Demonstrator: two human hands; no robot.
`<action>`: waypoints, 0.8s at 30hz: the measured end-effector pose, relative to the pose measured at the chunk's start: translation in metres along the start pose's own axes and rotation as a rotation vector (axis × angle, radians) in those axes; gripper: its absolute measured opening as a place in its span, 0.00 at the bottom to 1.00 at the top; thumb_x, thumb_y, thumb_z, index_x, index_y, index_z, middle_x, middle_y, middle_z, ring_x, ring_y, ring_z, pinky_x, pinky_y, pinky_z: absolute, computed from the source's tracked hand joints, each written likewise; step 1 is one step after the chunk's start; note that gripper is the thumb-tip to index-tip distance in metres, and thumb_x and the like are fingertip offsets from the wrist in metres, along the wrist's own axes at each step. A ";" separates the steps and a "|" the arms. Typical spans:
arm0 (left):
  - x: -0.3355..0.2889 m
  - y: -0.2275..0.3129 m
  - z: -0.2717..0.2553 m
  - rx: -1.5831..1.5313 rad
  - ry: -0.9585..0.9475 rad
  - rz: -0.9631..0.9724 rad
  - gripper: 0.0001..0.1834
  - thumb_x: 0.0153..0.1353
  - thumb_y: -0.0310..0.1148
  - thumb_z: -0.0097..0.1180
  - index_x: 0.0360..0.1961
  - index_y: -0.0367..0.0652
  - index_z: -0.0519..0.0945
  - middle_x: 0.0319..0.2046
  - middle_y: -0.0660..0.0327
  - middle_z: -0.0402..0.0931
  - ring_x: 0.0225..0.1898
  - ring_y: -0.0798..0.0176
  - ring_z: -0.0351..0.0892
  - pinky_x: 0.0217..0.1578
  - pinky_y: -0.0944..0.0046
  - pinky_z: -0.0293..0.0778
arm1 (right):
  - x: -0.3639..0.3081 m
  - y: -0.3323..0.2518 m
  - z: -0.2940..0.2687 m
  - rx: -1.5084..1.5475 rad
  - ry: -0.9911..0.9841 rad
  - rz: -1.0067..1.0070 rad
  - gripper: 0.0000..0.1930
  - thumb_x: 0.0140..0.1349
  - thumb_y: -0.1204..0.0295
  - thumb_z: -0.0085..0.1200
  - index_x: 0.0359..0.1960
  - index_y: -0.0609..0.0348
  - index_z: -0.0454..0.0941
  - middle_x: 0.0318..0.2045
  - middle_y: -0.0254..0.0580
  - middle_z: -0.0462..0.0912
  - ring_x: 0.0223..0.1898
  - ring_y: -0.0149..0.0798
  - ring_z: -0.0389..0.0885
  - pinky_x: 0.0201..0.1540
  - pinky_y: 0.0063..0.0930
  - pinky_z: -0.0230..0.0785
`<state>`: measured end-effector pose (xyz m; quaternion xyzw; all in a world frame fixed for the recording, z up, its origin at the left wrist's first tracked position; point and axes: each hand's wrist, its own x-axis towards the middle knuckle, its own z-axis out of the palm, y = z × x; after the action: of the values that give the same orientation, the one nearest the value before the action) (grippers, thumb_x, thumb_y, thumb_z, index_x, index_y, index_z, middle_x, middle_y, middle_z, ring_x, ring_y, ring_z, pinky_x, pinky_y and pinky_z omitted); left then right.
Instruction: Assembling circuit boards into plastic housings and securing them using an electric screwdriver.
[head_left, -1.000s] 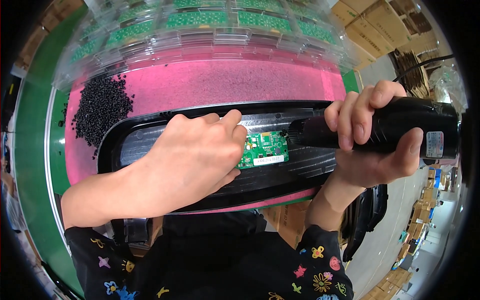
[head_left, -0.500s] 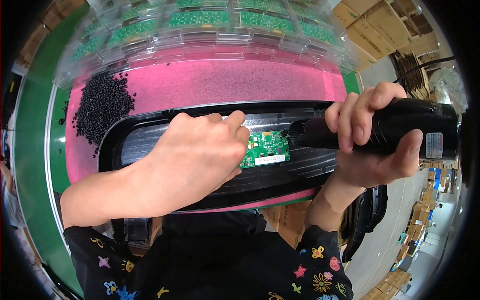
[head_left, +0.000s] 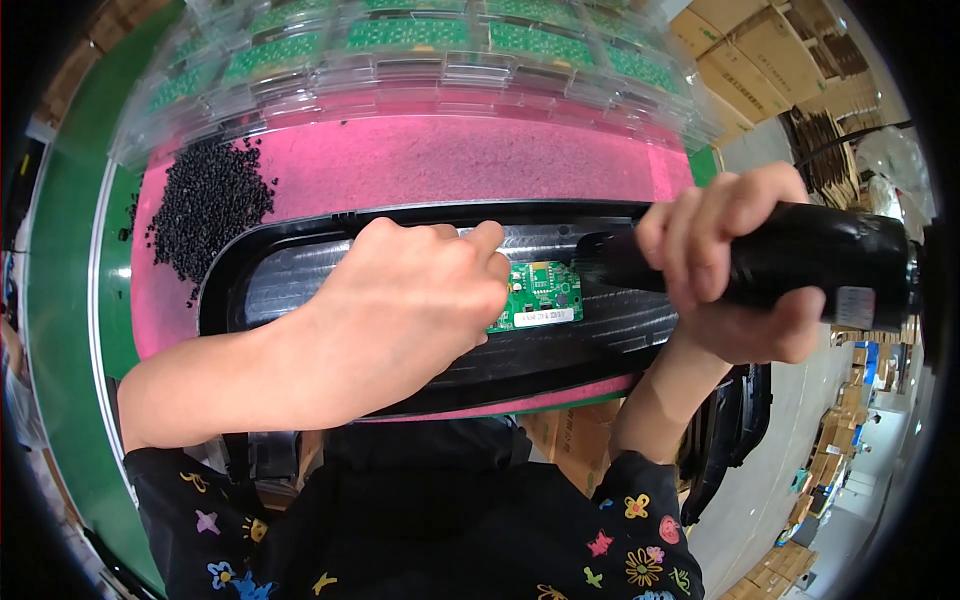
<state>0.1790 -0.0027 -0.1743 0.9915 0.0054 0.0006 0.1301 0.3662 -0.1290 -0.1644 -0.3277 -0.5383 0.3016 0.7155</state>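
A long black plastic housing (head_left: 630, 325) lies across the mat, its hollow side up. Inside it sits a green circuit board (head_left: 550, 290) with a white label strip along its near edge. My left hand (head_left: 410, 285) is closed over the board's left end; its fingertips, and anything they pinch, are hidden. Wrapped in my right hand (head_left: 725, 255) is a black electric screwdriver (head_left: 825, 260), lying almost level, with its nose pointing left. The nose reaches the board's upper right corner; whether its bit touches a screw cannot be seen.
A heap of small black screws (head_left: 205, 210) lies at the left on the pink mat (head_left: 460, 160). Stacked clear plastic trays (head_left: 390, 95) with green boards stand along the back. Cardboard boxes (head_left: 735, 60) are at the far right. A cable (head_left: 850, 140) runs behind the screwdriver.
The screwdriver has tilted slightly and its rear end has shifted a little down, with my right fingers blurred by motion. My left hand has moved slightly right over the board.
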 end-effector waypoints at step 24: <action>0.004 -0.001 -0.005 -0.214 0.297 0.223 0.11 0.50 0.26 0.61 0.35 0.37 0.75 0.24 0.61 0.75 0.21 0.59 0.78 0.17 0.64 0.72 | -0.007 -0.020 0.015 0.438 0.235 -0.109 0.18 0.61 0.55 0.53 0.39 0.58 0.67 0.21 0.29 0.70 0.17 0.24 0.68 0.30 0.24 0.60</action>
<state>0.1831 -0.0001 -0.1698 0.9555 -0.0853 0.1616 0.2317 0.3517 -0.1447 -0.1500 -0.1680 -0.3903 0.3316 0.8423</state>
